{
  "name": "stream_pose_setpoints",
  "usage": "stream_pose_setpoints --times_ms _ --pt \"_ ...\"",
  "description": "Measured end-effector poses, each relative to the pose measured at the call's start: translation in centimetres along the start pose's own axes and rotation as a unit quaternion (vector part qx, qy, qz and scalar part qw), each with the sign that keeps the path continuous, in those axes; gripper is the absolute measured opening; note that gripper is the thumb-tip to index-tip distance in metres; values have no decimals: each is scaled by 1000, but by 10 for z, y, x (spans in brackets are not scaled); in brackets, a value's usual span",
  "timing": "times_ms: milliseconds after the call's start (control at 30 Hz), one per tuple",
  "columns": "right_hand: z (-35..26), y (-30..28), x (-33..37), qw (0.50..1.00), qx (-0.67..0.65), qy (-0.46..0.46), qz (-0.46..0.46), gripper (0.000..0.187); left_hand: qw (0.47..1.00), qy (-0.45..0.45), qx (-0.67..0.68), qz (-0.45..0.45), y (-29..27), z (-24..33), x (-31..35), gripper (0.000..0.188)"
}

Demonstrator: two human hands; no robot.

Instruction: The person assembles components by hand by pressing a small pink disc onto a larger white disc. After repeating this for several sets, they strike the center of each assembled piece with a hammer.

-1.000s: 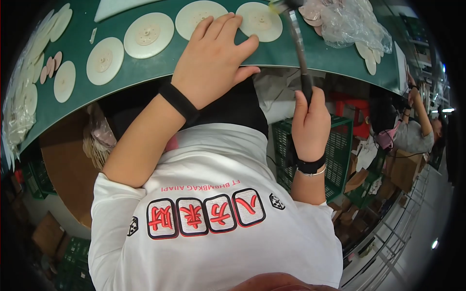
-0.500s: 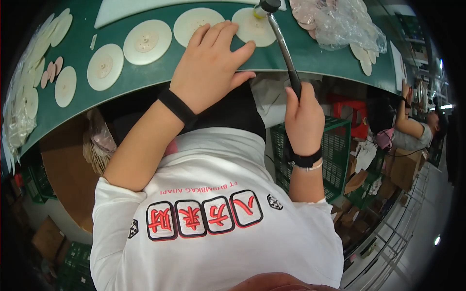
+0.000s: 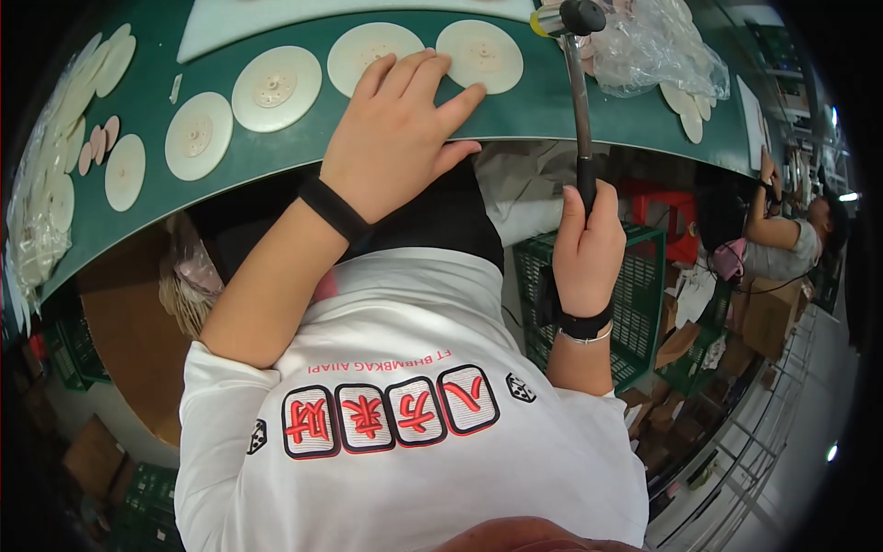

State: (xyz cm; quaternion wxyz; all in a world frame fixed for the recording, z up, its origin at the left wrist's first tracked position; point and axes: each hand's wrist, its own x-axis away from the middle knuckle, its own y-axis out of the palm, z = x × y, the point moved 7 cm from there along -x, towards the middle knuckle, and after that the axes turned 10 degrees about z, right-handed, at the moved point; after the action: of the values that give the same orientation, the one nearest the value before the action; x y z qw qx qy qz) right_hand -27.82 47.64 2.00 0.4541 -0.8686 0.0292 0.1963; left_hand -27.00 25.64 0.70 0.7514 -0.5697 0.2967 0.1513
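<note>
My right hand [image 3: 590, 253] grips the dark handle of a two-headed mallet [image 3: 579, 101], with one black face and one yellow. Its head hangs to the right of the rightmost white disc [image 3: 492, 78], apart from it. That disc has a paler round piece with small holes at its centre. My left hand [image 3: 391, 129] lies with fingers stretched out, over the lower right edge of the neighbouring white disc [image 3: 348, 48] and close to the rightmost one. Further left, more white discs [image 3: 299, 101] run in a curved row on the green table [image 3: 276, 152].
Clear plastic bags [image 3: 658, 55] and stacked discs sit at the right; bagged discs [image 3: 37, 230] line the left. A white board [image 3: 248, 23] lies at the back. Small pinkish discs [image 3: 98, 143] rest at left. Below stand a green crate [image 3: 639, 304] and red stool [image 3: 681, 244]; another person [image 3: 782, 235] is far right.
The mallet head has come off the rightmost disc and swung to the right, uncovering the disc's centre. My right hand has shifted slightly right and down; my left hand has stayed almost still.
</note>
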Motion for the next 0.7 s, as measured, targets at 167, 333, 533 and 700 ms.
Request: stream_pose_setpoints --times_ms 167,333,533,700 --pt "2 11 7 999 43 -31 -8 19 1000 -2 3 3 -1 -1 -1 52" --pt "-2 8 9 997 58 -31 -34 19 1000 2 4 9 -1 0 -1 52" --pt "-2 9 8 994 76 -28 -78 18 1000 2 3 18 -2 -1 -1 53" --pt "-1 2 27 1000 -10 16 -12 18 1000 -2 7 23 -2 -2 1 52"
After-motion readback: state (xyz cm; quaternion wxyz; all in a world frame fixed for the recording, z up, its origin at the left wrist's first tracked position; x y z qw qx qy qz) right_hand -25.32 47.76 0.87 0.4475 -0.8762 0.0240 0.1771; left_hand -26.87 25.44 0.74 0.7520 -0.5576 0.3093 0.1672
